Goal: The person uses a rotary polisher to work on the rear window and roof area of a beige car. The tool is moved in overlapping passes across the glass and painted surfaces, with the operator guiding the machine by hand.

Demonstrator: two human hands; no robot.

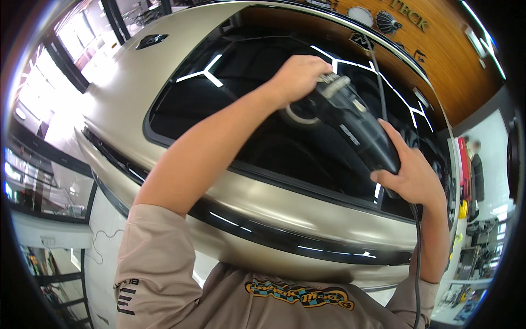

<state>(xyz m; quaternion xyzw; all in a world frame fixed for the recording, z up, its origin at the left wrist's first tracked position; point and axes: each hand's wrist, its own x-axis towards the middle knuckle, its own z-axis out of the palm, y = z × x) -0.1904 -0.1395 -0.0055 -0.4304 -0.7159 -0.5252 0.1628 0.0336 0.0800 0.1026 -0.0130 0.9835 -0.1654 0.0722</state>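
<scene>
A black corded polisher (359, 131) lies aslant over the dark glass (263, 82) of a car's rear window. My left hand (300, 77) is closed over its front end, fingers partly hidden behind the head. Around the rear of its body wraps my right hand (413, 172), thumb on the near side. Below the head shows the pale rim of a round pad (302, 117), close to the glass; whether it touches is hard to tell. The power cord (418, 247) hangs from the tool's rear end past my right forearm.
Matte gold car bodywork (263, 200) surrounds the window, with a black trim strip (285, 241) nearest me. A thin wiper arm (379, 88) crosses the glass beyond the tool. A person (478, 170) stands far right. Shelves (60, 285) and a thin cable (97, 247) are at lower left.
</scene>
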